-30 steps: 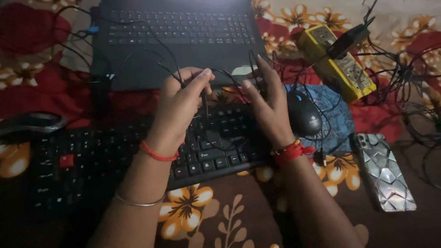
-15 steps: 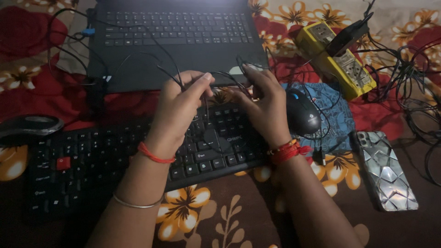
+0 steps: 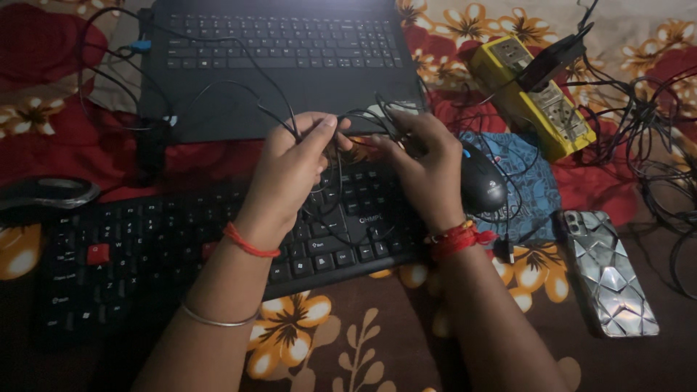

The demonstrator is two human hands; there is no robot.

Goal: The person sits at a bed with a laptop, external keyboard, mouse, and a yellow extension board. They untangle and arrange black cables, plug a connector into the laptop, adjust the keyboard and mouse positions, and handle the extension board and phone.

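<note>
Hands together, we pinch a thin black cable (image 3: pixel 319 134) above the black keyboard (image 3: pixel 145 254): our left hand (image 3: pixel 290 170) grips one loop, our right hand (image 3: pixel 428 170) another. It runs roughly left to right between them, slack strands dangling. Beside sit a glossy mouse (image 3: pixel 483 185), a laptop (image 3: pixel 290 51), and floral cloth (image 3: pixel 348 341).

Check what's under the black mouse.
The black mouse sits on a blue patterned pad laid on the floral cloth. The right hand covers the mouse's left edge, so that part is hidden.
</note>
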